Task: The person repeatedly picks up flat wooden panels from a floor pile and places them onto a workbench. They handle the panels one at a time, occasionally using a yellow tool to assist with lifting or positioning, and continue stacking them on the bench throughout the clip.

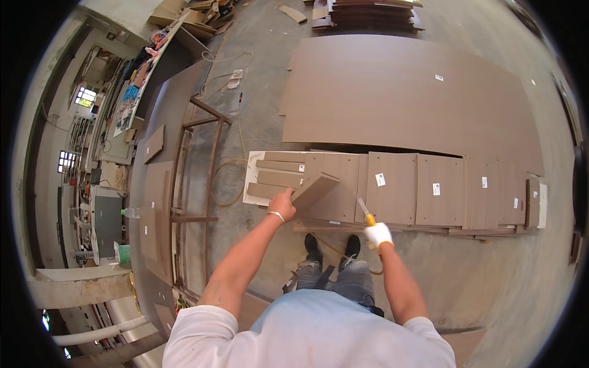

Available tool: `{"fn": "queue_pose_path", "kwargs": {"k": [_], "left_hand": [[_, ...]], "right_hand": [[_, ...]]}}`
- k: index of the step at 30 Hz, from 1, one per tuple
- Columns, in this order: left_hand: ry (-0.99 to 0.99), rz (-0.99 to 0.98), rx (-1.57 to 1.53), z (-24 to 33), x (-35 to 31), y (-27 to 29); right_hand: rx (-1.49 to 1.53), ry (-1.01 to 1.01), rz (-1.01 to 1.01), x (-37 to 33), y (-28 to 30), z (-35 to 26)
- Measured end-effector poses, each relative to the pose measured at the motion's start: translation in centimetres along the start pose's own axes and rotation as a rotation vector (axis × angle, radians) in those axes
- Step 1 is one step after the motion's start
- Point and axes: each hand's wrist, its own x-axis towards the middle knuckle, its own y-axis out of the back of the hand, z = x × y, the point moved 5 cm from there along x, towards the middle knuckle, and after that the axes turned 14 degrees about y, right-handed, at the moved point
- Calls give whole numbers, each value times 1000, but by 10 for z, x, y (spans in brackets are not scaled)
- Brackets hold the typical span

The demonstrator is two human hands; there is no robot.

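My left hand (283, 203), bare with a white band at the wrist, is closed on the near end of a brown board (316, 189). That board is tilted up above the row of panels. In a white glove, my right hand (377, 235) grips a file-like tool (369, 218) with a yellow handle and a flat grey blade. The blade points forward and left, apart from the held board. Beneath it lie drilled brown panels (392, 199), several with white labels. Left of these, narrow brown strips (279, 178) rest on a white board (251, 184).
Large brown sheets (405, 92) lie beyond the panel row. A rusty metal frame (215, 159) stands at left, beside a pale hose (227, 199) on the floor. Further left is a cluttered workbench (147, 80). More stacked boards (368, 15) sit at the far side.
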Motion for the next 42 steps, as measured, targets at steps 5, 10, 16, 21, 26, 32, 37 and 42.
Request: {"fn": "queue_pose_path", "kwargs": {"k": [5, 10, 16, 21, 26, 32, 37, 42], "left_hand": [[-162, 108, -23, -66, -56, 19], [-244, 299, 18, -94, -93, 41], [-236, 309, 166, -139, -138, 54], [-107, 271, 193, -169, -150, 48], [63, 197, 247, -176, -150, 32], [224, 134, 211, -177, -143, 15], [748, 66, -174, -244, -146, 25], [1239, 172, -1114, -284, -140, 7]], "right_hand": [[-201, 262, -358, -31, -1, -29], [-725, 405, -347, -16, -39, -34], [-701, 489, -352, -25, -89, -78], [-902, 768, -677, -110, -117, -158], [-887, 838, -295, -107, -67, -249], [-868, 836, -289, -73, -85, -262], [-824, 798, -286, -53, -82, -175], [-985, 934, -592, -108, -153, -114]]}}
